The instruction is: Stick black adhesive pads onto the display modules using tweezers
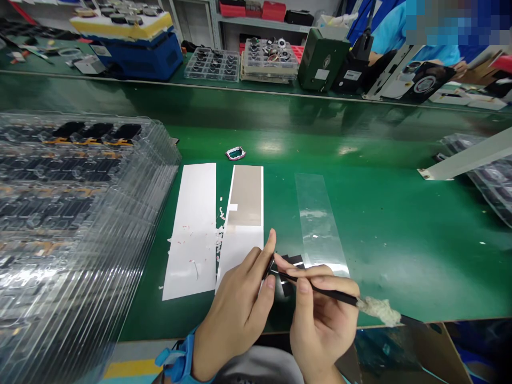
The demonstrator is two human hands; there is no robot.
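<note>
My left hand [244, 304] is closed around a small dark flat piece [269, 266], mostly hidden by its fingers. My right hand [324, 314] grips slim black tweezers [336, 294], with pale material wrapped round their rear part. The working end of the tweezers meets the dark piece between my two hands. Just below and behind the fingers, black pieces with white strips [296, 260] lie on the green table. Beside my left hand is a white sheet with a grey-beige upper section [247, 194]. A clear plastic strip [320, 218] lies beyond my right hand.
Tall stacked clear trays [148, 181] holding dark parts fill the left side. A plain white sheet [192, 224] has scraps beside it. A small framed part [235, 153] lies farther back. A white metal arm [472, 152] stands at right. A co-worker's blue sleeve [394, 32] shows behind.
</note>
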